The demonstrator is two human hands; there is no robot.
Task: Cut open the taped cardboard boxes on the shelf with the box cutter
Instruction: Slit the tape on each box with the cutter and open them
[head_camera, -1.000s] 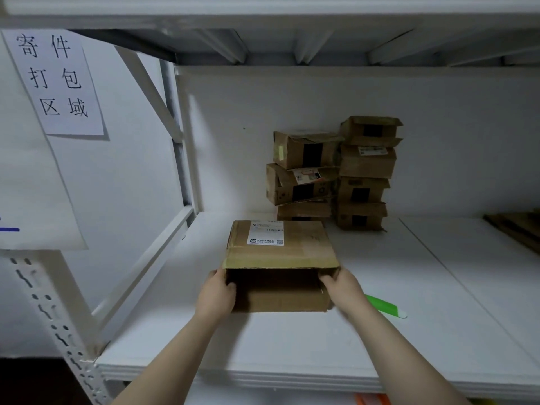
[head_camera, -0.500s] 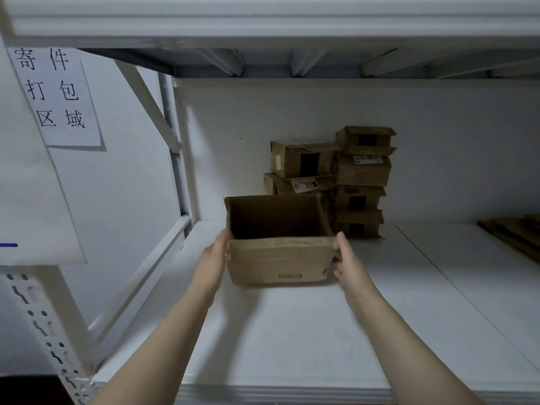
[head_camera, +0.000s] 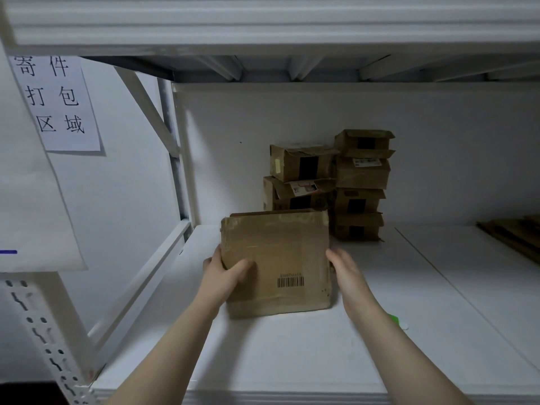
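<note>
The left hand point(head_camera: 225, 276) is gripping the front box point(head_camera: 277, 264), the right hand point(head_camera: 344, 267) is pressing flat against its side; the box cutter point(head_camera: 394, 320) is lying idle lower right; the stacked boxes point(head_camera: 330, 185) are seemingly awaiting cutting.

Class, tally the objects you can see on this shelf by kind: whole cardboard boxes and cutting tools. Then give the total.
Cardboard boxes: 7, the front box plus 6 visible in the back stack
Green box cutter, partly hidden: 1
Total: 8
</note>
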